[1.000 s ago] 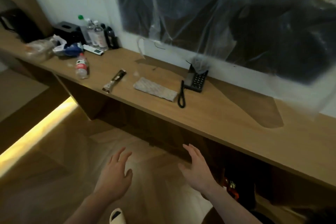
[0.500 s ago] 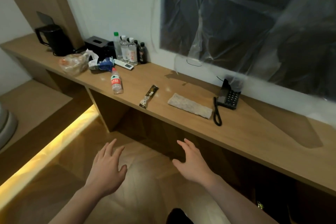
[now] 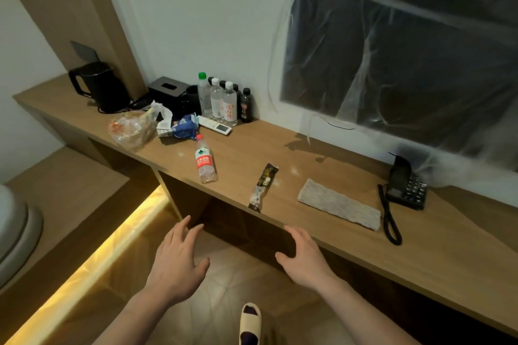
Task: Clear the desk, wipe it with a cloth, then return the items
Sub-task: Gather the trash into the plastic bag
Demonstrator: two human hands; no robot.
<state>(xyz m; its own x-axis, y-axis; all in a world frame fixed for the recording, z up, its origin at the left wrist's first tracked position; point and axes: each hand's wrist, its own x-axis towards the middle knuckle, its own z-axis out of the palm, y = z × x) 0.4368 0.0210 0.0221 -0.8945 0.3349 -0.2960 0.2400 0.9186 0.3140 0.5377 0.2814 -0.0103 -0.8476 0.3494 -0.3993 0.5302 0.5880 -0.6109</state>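
Below the front edge of the wooden bench (image 3: 322,148), low in the frame, the left hand (image 3: 175,263) and right hand (image 3: 304,258) hover with fingers spread, each grip wide and holding nothing. On the bench, right of centre, a grey cloth (image 3: 339,203) lies flat, beside a black telephone (image 3: 406,187) at right. A dark snack wrapper (image 3: 263,186) lies left of the cloth, a red-labelled bottle (image 3: 205,159) on its side farther left. Upright bottles (image 3: 222,101), a remote (image 3: 214,124), bags (image 3: 134,127) and a kettle (image 3: 98,87) crowd the upper left.
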